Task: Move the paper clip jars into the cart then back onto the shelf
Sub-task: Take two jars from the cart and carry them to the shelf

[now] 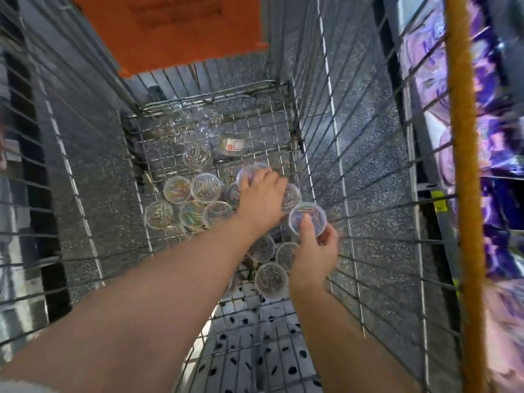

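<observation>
**Down in the cart: both hands on the paper clip jars**

Inside the wire cart (330, 109), around the middle of the frame, all the little clear jars are sitting on the mesh floor. Both bare arms reach in from the bottom edge.

The left hand (262, 199) is stretched furthest in, palm down. Its fingers are bent close together over the top of the far jar (249, 173), which has coloured clips in it. The hand covers a lot of that jar, so I can't tell how firm the hold is.

The right hand (314, 251) is just right of centre and has the held jar (307, 218) pinched. The thumb is on the lid and the other fingers are curled round the side underneath. This jar is up off the mesh, close to the cart's right wall.

A cluster of jars (192, 202) sits bunched together left of centre, touching each other. A silver-clip jar (197, 157) sits just above them. Further up, a labelled jar (231, 143) lies tipped on its side, showing a red and white sticker. A few more jars (270, 279) sit lower down between the two forearms.

An orange panel (175, 32) fills the top of the frame. A mustard-coloured bar (465, 165) runs down the right side, with blurry purple packs (493, 154) beyond it. Spotted fabric (255, 350) shows through the mesh at the bottom.
</observation>
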`<state>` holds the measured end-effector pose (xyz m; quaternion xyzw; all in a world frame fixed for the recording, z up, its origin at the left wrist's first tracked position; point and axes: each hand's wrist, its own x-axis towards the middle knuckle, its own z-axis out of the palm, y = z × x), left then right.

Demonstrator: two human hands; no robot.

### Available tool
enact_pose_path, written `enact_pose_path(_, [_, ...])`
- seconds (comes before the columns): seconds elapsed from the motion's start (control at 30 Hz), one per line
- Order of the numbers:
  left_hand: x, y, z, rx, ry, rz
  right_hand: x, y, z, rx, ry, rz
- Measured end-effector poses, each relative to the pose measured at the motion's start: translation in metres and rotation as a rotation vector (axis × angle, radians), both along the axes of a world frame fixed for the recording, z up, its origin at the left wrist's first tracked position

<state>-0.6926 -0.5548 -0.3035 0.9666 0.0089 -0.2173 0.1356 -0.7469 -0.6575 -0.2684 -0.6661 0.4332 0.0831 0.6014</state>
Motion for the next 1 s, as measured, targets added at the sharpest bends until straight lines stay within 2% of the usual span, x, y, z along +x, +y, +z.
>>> enact_pose_path(0.2, [-0.036,0.023,0.01,-0.131,-0.061,0.127,0.001,0.01,0.002,0.059,0.009,0.05])
enact_pose_path(0.37, [-0.088,0.039,0.025,-0.24,-0.074,0.157,-0.008,0.026,0.006,0.112,0.025,0.274])
enact_pose_path(0.53, [-0.114,0.036,0.032,-0.377,-0.119,0.548,-0.03,0.053,0.001,0.167,0.053,0.51])
enact_pose_path(0.63, [-0.134,0.036,0.032,-0.322,-0.089,0.788,-0.043,0.059,-0.004,0.215,0.126,0.63])
enact_pose_path(0.7, [-0.15,0.038,0.029,-0.252,-0.108,0.942,-0.049,0.057,-0.007,0.113,0.099,0.801])
enact_pose_path(0.8, [-0.163,0.044,0.029,-0.19,-0.141,1.132,-0.053,0.054,-0.014,-0.155,-0.012,0.995])
enact_pose_path(0.93, [-0.164,0.049,0.026,-0.175,-0.04,1.28,-0.049,0.051,-0.031,-0.41,-0.038,1.211])
enact_pose_path(1.0, [-0.166,0.049,0.024,-0.171,-0.046,1.321,-0.046,0.049,-0.036,-0.593,-0.018,1.434])
